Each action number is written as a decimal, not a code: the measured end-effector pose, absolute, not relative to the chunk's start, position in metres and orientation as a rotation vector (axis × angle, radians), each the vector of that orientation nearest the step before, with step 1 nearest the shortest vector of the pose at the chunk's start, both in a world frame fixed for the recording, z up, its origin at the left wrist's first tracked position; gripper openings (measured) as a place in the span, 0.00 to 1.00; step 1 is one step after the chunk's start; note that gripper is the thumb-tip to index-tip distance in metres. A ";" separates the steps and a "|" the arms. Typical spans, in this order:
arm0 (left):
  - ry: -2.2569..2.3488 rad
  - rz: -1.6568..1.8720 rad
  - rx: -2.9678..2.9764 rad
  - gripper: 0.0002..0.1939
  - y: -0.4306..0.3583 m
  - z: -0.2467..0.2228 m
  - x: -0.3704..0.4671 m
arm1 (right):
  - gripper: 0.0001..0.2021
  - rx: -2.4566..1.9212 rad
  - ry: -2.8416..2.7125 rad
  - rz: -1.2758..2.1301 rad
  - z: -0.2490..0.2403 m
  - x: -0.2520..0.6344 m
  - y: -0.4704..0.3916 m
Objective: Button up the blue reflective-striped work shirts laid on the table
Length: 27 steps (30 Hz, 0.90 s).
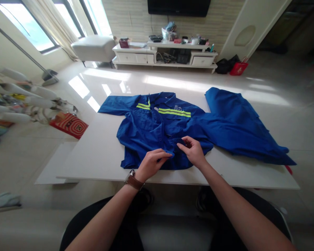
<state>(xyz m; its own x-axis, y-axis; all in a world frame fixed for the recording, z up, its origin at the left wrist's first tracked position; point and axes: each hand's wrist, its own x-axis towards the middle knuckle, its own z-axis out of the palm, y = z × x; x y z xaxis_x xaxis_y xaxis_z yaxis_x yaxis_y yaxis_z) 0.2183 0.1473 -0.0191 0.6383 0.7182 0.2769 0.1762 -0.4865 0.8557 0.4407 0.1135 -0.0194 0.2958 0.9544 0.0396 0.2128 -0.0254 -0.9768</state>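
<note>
A blue jacket (143, 134) with yellow-green and grey stripes across its chest lies spread on the white table (94, 153), its collar toward the far side. Near the jacket's lower front, my left hand (154, 162) pinches a bit of the blue cloth between thumb and fingers. Just to the right, my right hand (193, 150) grips another edge of the same jacket's front. The cloth between the two hands is slightly raised. More folded blue cloth (232, 125) lies on the right side of the table, touching the jacket's sleeve.
A red patterned box (69, 125) and a rack with white rolls (40, 101) stand left of the table. Beyond it are a white TV cabinet (136, 57), a pale stool (94, 47) and a red bag (238, 68) on the floor.
</note>
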 end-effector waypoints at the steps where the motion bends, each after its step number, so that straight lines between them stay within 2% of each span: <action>1: 0.674 0.791 2.024 0.13 0.146 -0.022 0.219 | 0.15 -1.491 -1.162 0.874 -0.020 0.437 0.112; 10: 0.695 0.881 1.982 0.08 0.151 -0.027 0.225 | 0.11 -1.508 -1.383 1.080 -0.025 0.434 0.107; 18: 0.783 0.888 1.980 0.03 0.152 -0.027 0.226 | 0.14 -1.473 -1.357 1.206 -0.027 0.436 0.106; 27: 0.726 0.808 2.035 0.01 0.150 -0.031 0.226 | 0.14 -1.490 -1.427 1.190 -0.025 0.434 0.105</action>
<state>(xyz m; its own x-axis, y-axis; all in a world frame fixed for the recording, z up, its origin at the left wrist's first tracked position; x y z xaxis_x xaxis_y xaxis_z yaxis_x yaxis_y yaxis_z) 0.2263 0.1499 -0.0306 0.6295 0.7234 0.2836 0.2043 -0.5062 0.8379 0.4343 0.1049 -0.0250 -0.0500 0.9907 -0.1267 0.3022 -0.1059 -0.9473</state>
